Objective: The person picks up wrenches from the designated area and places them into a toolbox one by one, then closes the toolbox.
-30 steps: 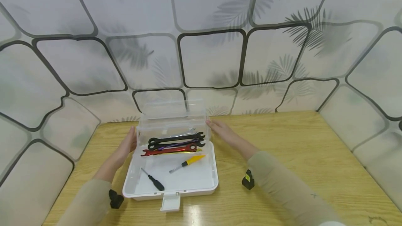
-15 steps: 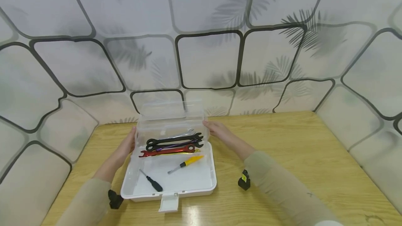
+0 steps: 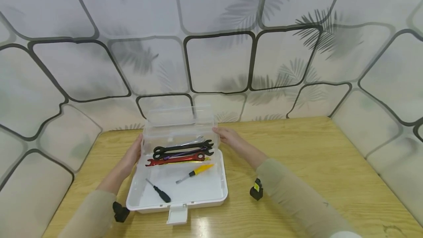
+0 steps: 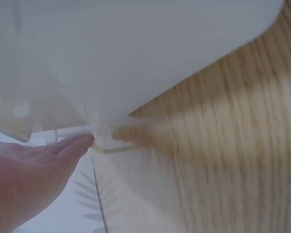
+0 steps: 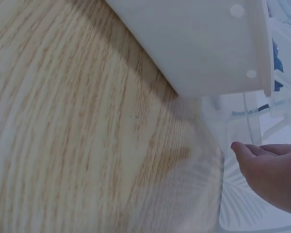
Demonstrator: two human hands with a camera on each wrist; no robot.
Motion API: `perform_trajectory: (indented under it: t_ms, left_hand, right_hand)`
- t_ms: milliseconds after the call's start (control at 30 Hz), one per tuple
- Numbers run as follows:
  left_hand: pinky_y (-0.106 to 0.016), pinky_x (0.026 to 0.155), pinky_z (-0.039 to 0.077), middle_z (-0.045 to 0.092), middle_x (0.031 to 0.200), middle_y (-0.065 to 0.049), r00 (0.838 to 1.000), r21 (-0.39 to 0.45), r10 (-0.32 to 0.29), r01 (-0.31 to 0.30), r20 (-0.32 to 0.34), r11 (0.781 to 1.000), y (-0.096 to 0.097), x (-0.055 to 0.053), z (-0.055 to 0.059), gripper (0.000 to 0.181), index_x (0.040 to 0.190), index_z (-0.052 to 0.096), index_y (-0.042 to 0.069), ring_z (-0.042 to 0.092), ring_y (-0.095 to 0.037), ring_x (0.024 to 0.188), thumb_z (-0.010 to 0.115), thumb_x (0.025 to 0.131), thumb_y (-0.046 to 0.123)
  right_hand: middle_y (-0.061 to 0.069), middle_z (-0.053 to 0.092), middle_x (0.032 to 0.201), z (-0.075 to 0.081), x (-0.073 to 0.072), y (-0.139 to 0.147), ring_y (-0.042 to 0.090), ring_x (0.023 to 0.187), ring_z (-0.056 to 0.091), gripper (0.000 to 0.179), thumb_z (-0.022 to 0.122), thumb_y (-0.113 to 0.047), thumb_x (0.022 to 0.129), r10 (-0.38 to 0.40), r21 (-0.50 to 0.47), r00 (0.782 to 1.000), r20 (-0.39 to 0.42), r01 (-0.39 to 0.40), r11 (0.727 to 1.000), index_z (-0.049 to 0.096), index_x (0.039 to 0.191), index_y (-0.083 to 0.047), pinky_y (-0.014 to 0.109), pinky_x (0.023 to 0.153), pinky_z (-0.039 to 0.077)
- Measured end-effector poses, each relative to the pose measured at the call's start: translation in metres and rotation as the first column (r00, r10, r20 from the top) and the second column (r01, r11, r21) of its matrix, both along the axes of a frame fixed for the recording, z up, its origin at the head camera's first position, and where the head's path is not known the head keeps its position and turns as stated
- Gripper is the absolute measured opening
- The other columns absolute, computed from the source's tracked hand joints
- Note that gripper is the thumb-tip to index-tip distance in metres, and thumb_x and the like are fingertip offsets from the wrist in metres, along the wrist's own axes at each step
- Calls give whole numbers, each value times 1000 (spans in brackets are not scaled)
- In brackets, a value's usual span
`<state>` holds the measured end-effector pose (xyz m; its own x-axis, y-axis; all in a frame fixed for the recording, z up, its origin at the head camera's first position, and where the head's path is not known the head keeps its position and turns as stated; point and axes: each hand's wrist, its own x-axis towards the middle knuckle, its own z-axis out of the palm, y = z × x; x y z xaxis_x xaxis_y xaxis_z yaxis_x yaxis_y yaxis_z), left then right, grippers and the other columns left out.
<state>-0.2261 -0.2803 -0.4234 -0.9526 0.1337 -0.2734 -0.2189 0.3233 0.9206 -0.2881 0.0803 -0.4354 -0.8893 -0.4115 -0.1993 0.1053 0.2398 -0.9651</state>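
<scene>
A white toolbox (image 3: 185, 202) stands on the table with its clear lid (image 3: 180, 129) raised at the back. My left hand (image 3: 133, 152) lies along the lid's left side, fingers fairly straight. At the lid's right side, the fingertips of my right hand (image 3: 231, 139) touch the edge. Several wrenches lie toward the back of the box, among them a red wrench (image 3: 176, 159) and a black wrench (image 3: 183, 147). In front of them are a yellow-handled screwdriver (image 3: 196, 172) and a black-handled screwdriver (image 3: 161, 193).
The white latch (image 3: 177, 214) hangs down from the box front. Behind the wooden table (image 3: 284, 146) rises a patterned wall covering (image 3: 221, 61). Black wrist cameras (image 3: 120, 212) are worn at both sleeves.
The head view has shifted slightly, so everything sits a little further left in it. Both hands keep their places at the lid's sides.
</scene>
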Motion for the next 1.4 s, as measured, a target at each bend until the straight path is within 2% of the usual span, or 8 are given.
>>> perform_trajectory:
  t_ms: [400,533,767,900,1033,1167,1300,1400]
  left_hand:
    - [-58,137,3,4,177,-28,1000,74,6,-7,9,997,-4,2,3,81,169,-1,-1,5,-46,165,14,111,52]
    - [-56,137,3,4,177,-27,1000,123,3,-4,4,992,-3,1,3,78,169,-1,-1,6,-45,165,15,111,49]
    - [-55,136,10,3,177,-25,1000,216,-4,2,8,976,-4,3,-2,76,170,-4,4,8,-41,164,12,111,50]
    - [-55,136,7,2,177,-22,1000,272,-17,21,-19,962,-8,5,-3,75,169,-6,3,4,-40,164,11,112,48]
    - [-58,136,2,21,171,-1,998,294,-25,42,-60,955,-13,5,-4,74,169,-2,0,-1,-39,165,16,113,44]
    - [-59,136,4,37,149,21,996,275,-25,48,-88,960,-15,5,-4,72,169,4,0,7,-34,164,18,113,43]
    - [-60,135,6,45,136,31,993,272,-16,46,-114,961,-15,4,-2,71,169,10,1,26,-16,155,19,114,45]
    - [-60,135,5,50,127,36,992,289,2,36,-130,957,-16,4,0,57,163,25,16,36,1,137,22,114,45]
  right_hand:
    - [27,21,174,3,5,0,41,164,21,71,45,-36,111,-2,-35,1000,3,2,999,29,161,12,48,136,21]
    - [24,14,177,5,7,1,38,165,16,73,45,-37,111,0,-41,1000,4,0,999,25,163,11,47,136,19]
    - [22,3,178,8,10,3,37,167,5,79,41,-38,112,53,-32,999,-10,-53,998,8,166,9,47,137,10]
    - [23,-3,178,10,12,4,38,167,-1,84,42,-37,111,70,-51,998,6,-70,996,-2,167,8,47,137,5]
    - [23,-7,178,11,14,3,38,167,-5,85,43,-32,109,86,-105,996,2,-85,991,-6,167,7,48,137,1]
    - [20,-5,179,11,14,3,35,167,-6,83,42,-27,106,108,-158,993,-37,-113,981,-4,168,3,47,138,-2]
    - [20,-3,179,12,12,2,36,167,-4,81,41,-21,105,115,-199,990,-82,-130,971,-3,168,4,49,137,-3]
    - [21,-7,178,16,11,2,37,167,-5,85,44,-21,104,95,-204,993,-75,-109,973,-7,167,6,49,137,-3]
